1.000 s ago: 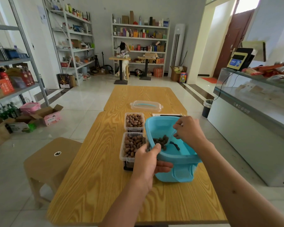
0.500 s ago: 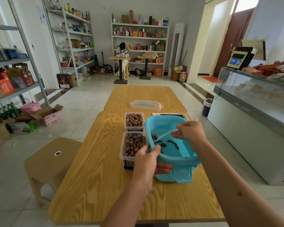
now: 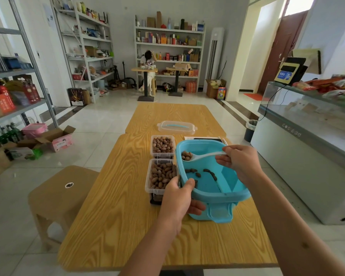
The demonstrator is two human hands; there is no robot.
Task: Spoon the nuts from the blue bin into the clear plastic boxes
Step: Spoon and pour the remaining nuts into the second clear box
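Observation:
The blue bin [image 3: 223,188] is tilted toward me on the wooden table [image 3: 118,226], with several loose nuts [image 3: 197,173] on its floor. My left hand [image 3: 179,198] grips its near left rim. My right hand [image 3: 240,163] pinches the handle of a white spoon [image 3: 202,156]; its bowl holds a few nuts at the bin's far left corner. Left of the bin stand two clear plastic boxes full of nuts, the near box [image 3: 160,176] and the far box [image 3: 162,145].
A clear lid [image 3: 176,127] with a blue handle lies farther back on the table. A wooden stool [image 3: 56,192] stands to the left, a glass display counter [image 3: 311,140] to the right. Shelves line the back and left walls, and a person sits at a far table.
My right hand has scooped the spoon through the bin and lifted it toward the far left corner with nuts in it. My left hand keeps hold of the rim.

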